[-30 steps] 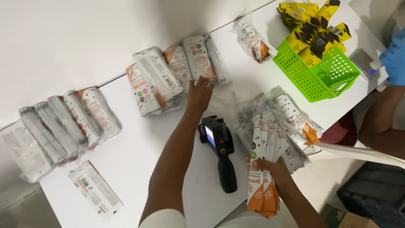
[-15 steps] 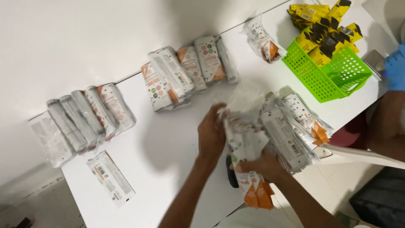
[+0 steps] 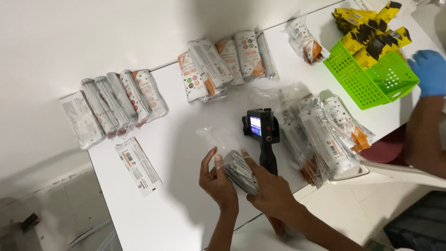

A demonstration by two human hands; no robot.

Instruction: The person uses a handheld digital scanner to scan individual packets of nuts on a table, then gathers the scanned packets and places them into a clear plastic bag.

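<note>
clear-wrapped sachet stack [image 3: 240, 173] — pale, fanned edges — between both hands.

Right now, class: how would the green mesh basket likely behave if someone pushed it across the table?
The green mesh basket is perforated plastic, so probably light and stiff. On the smooth white table it would likely slide easily. The yellow-and-black packets stick out above its rim, so a sharp push might spill some.

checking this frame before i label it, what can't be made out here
Head view only:
- Stack of sachets: lower end covered by the left hand and right hand; count unreadable.
- Handheld printer: grip end hidden behind the right hand.
- Blue-gloved hand of another person: cut off by the right edge.
- Green basket: inside mostly masked by yellow-and-black packets.
</note>
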